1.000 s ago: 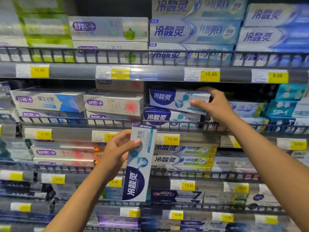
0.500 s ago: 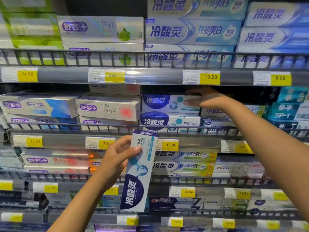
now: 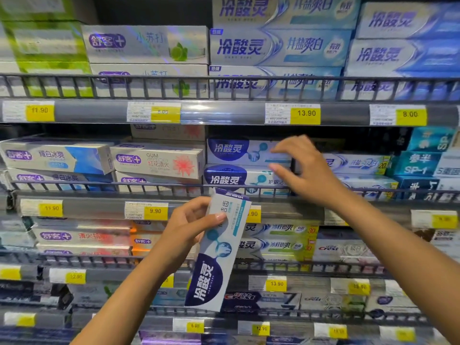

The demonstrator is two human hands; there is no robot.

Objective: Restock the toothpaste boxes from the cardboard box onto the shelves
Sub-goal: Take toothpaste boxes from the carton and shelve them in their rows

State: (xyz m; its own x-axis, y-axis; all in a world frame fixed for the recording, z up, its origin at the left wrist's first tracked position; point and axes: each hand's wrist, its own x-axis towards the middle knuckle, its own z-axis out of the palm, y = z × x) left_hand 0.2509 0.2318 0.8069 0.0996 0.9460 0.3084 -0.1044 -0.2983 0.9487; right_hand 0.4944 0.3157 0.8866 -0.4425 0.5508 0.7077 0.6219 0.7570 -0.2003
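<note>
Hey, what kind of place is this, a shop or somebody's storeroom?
Probably a supermarket or drugstore toothpaste aisle: tiered shelves with wire rails, stacked toothpaste cartons, and yellow price tags along the shelf edges. The left hand holds another toothpaste box.

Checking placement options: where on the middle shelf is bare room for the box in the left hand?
The dark gap above the low blue-white boxes, between the navy-white stack and the teal boxes. Only a thin slot tops that stack. Left of it, GUM boxes stack to the rail.
</note>
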